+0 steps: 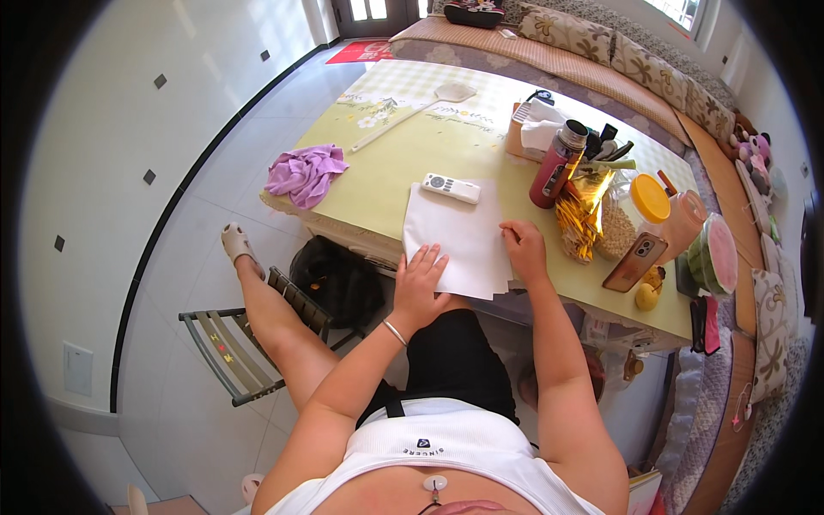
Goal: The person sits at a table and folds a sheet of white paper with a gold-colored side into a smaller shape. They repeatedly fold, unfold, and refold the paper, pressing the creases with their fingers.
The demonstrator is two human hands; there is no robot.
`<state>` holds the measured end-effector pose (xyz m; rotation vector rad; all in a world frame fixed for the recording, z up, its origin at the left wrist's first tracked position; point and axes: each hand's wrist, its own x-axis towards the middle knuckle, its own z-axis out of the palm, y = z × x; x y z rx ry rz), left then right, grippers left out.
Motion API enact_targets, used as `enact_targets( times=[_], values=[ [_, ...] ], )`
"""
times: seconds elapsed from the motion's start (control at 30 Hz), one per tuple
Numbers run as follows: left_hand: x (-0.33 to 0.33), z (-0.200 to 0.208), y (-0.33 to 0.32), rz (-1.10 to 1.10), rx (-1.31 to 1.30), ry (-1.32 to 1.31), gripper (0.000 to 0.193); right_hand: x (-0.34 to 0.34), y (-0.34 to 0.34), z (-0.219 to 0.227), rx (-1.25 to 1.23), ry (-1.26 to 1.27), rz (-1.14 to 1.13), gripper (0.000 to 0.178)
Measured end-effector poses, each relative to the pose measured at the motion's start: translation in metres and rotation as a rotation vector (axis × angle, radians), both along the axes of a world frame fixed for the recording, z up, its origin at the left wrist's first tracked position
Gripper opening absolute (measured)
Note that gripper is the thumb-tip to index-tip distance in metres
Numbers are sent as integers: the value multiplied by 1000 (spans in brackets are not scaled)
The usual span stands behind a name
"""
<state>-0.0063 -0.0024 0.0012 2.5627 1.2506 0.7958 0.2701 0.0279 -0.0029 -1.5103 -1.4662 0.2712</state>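
White sheets of paper (459,236) lie in a stack at the table's near edge, overhanging it a little. My left hand (421,276) rests flat on the stack's lower left part, fingers stretched out. At the right edge of the paper, my right hand (525,249) is closed, with its curled fingertips at the sheets' edge; the grip itself is partly hidden. A white remote control (451,188) with dark buttons lies across the top of the paper, touched by neither hand.
On the table (378,197) are a purple cloth (306,174), a white fly swatter (412,118), a red flask (558,163), a yellow-lidded jar (635,215), a leaning phone (635,262) and a yellow fruit (647,296). A folding stool (232,352) and black bag (336,279) stand left below.
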Motion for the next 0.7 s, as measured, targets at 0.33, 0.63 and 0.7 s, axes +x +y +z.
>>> enact_targets(
  times=[0.33,0.63,0.7],
  values=[
    [2,0,2,0,3,-6,65,3,1,0,-4,-4,4,12],
    [3,-2,2,1,15,-30,62,3,1,3,2,-26,2,12],
    [4,-2,2,1,16,-33,62,4,2,2,0,-20,6,12]
  ],
)
